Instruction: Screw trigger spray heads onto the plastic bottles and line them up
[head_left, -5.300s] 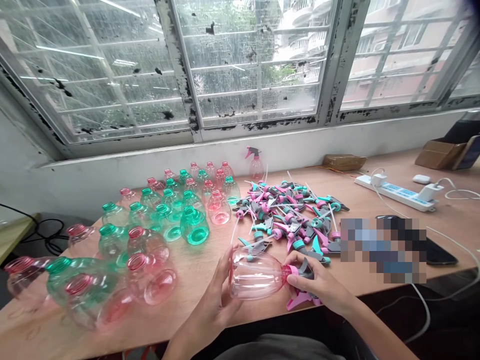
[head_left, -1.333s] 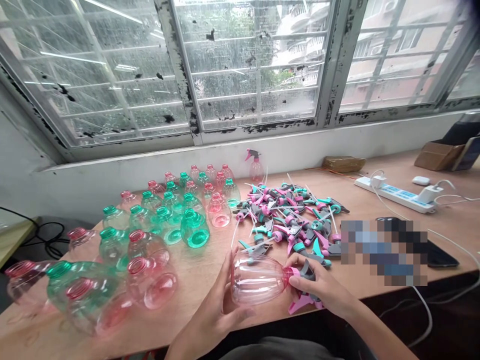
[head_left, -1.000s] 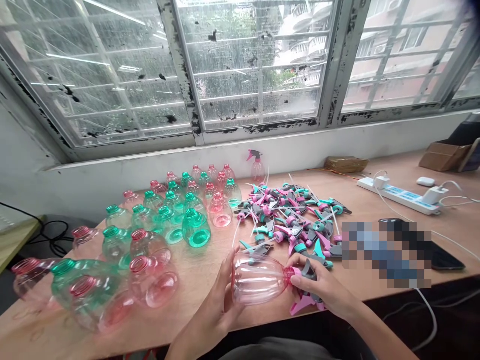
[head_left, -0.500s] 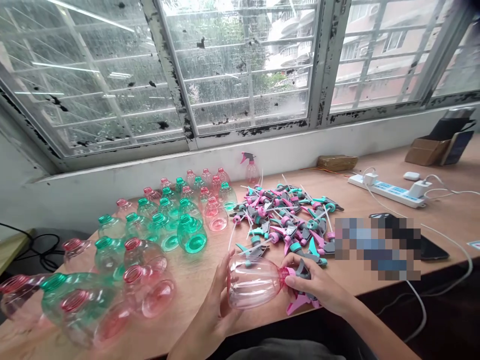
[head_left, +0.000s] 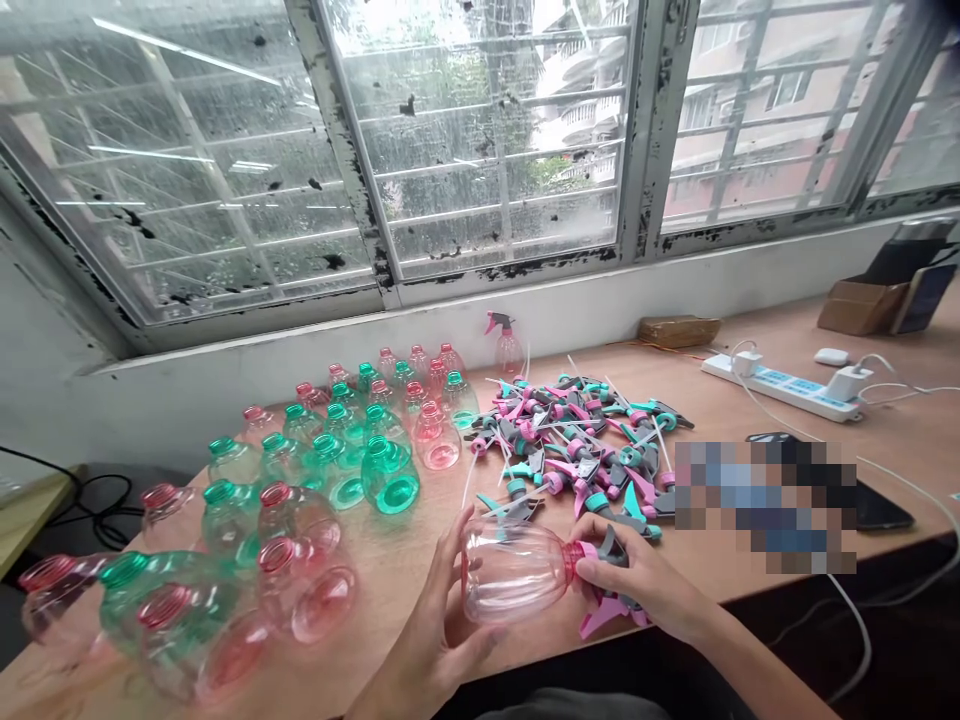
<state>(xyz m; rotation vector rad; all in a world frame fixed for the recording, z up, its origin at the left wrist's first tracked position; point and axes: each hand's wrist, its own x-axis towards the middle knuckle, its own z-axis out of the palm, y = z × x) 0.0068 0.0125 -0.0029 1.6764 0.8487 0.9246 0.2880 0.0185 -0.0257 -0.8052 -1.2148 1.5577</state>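
Observation:
A clear pink spray bottle lies on its side in the air before me, its base toward the left. My left hand cups the base, fingers behind it and thumb stretched beneath. At the neck, my right hand pinches the pink collar of a grey and pink spray head between thumb and fingers. The head sits on the bottle's mouth; how tightly I cannot tell. Just beyond my hands lies a heap of loose spray heads in pink, teal and grey, with white tubes.
Rows of open-topped pink and green bottles stand on the wooden table to the left. A complete spray bottle stands by the wall. Rightward are a power strip, a dark phone, cables and a small carton.
My left thumb has shifted lower and looser around the bottle's base. The right hand keeps its pinch at the collar. The whole view has moved slightly.

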